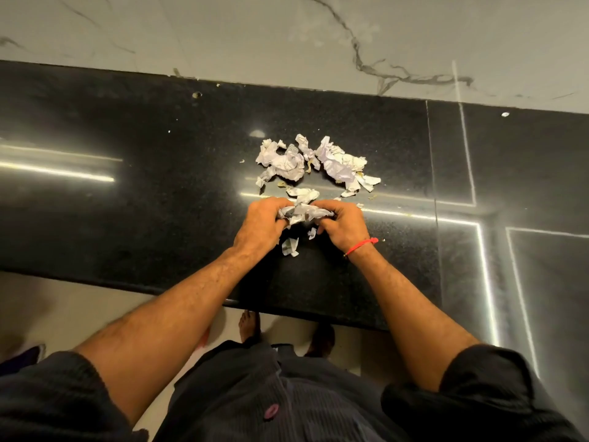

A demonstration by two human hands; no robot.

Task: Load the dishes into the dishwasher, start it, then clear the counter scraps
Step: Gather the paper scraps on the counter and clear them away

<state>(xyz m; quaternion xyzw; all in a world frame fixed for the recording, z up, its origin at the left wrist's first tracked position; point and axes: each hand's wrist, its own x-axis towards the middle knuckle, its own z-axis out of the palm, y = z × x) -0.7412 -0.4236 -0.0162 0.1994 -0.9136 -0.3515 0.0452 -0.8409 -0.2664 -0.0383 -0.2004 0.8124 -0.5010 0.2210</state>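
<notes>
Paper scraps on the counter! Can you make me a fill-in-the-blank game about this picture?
1. Both hands, the left hand and the right hand, are holding one crumpled piece of ____.
2. The countertop is the colour ____.
3. A red thread is tied around the person's ____ wrist.
4. The biggest pile of scraps lies between the hands and the ____.

Missing words: paper; black; right; wall
</notes>
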